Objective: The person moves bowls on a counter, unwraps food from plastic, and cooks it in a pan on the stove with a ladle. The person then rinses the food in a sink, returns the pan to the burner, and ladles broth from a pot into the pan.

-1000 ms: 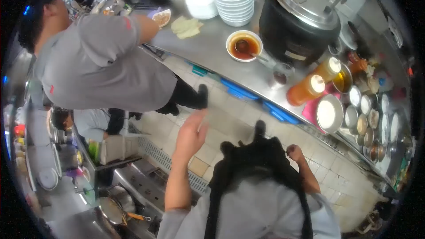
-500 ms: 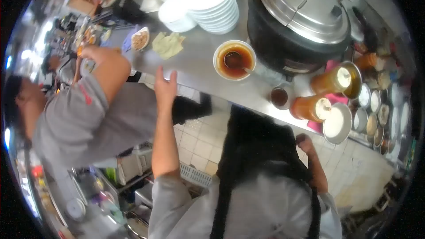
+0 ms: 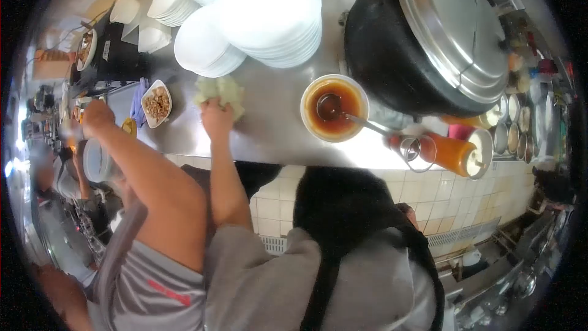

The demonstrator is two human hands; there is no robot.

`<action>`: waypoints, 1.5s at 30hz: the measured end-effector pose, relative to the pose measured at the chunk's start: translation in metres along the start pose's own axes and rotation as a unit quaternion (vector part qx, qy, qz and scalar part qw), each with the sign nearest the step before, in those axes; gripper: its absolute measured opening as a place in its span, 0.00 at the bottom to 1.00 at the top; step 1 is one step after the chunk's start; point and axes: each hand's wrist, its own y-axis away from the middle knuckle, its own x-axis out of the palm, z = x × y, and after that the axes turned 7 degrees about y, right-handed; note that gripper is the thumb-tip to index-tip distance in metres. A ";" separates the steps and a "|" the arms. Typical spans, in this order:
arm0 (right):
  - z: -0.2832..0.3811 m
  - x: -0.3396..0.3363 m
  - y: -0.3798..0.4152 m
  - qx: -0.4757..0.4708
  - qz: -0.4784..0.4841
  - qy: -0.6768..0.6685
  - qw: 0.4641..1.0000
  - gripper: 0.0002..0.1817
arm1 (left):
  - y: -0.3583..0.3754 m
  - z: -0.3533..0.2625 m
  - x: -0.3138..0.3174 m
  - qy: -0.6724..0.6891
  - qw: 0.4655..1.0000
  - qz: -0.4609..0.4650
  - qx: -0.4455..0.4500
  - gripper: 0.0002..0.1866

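Note:
On the steel counter (image 3: 269, 141), my left hand (image 3: 216, 117) rests on a crumpled pale yellow-green cloth (image 3: 222, 93), its fingers partly sunk into the folds. Down by my right side, only a small part of my right hand (image 3: 407, 212) shows beside the black apron (image 3: 343, 199), and its fingers cannot be made out. To the right of the cloth stands a white bowl (image 3: 310, 124) of brown-red sauce with a ladle (image 3: 365, 124) in it. Left of the cloth is a small dish of chopped brown food (image 3: 157, 104).
Stacked white bowls (image 3: 269, 12) stand behind the cloth. A large black pot (image 3: 386, 49) with a steel lid is at the back right. Orange squeeze bottles (image 3: 450, 152) and a clear cup (image 3: 418, 150) are near the right edge. A co-worker's arm (image 3: 159, 190) reaches over at left.
My left hand has moved from the counter's front edge onto the cloth. The view has shifted, and the co-worker's arm is closer. My right hand is now mostly hidden.

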 end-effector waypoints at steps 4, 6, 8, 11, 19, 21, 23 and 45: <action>0.016 -0.002 -0.006 -0.053 0.034 0.035 0.997 0.08 | 0.041 -0.070 0.023 0.059 0.995 0.035 0.079 0.20; 0.005 -0.001 -0.024 -0.064 0.027 -0.044 0.997 0.08 | 0.047 -0.097 0.030 0.089 0.992 0.020 0.086 0.19; -0.014 -0.001 -0.051 -0.136 -0.008 -0.085 0.987 0.10 | 0.044 -0.115 0.029 0.372 0.922 0.106 -0.038 0.18; 0.051 -0.025 -0.059 -0.004 -0.004 -0.153 0.988 0.10 | 0.040 -0.116 0.024 0.546 0.827 -0.069 -0.114 0.18; 0.043 -0.022 -0.060 -0.064 -0.016 -0.097 0.993 0.07 | -0.045 -0.130 -0.023 0.584 0.737 -0.288 -0.183 0.20; -0.013 -0.006 -0.070 -0.094 -0.019 -0.073 0.993 0.07 | -0.062 -0.134 -0.033 0.582 0.716 -0.314 -0.225 0.21; -0.060 0.004 -0.080 -0.139 -0.018 0.087 0.986 0.08 | -0.074 -0.126 -0.032 0.514 0.751 -0.303 -0.282 0.22; -0.055 -0.006 -0.082 -0.080 -0.046 -0.022 0.996 0.08 | -0.090 -0.101 -0.061 0.440 0.811 -0.224 -0.312 0.15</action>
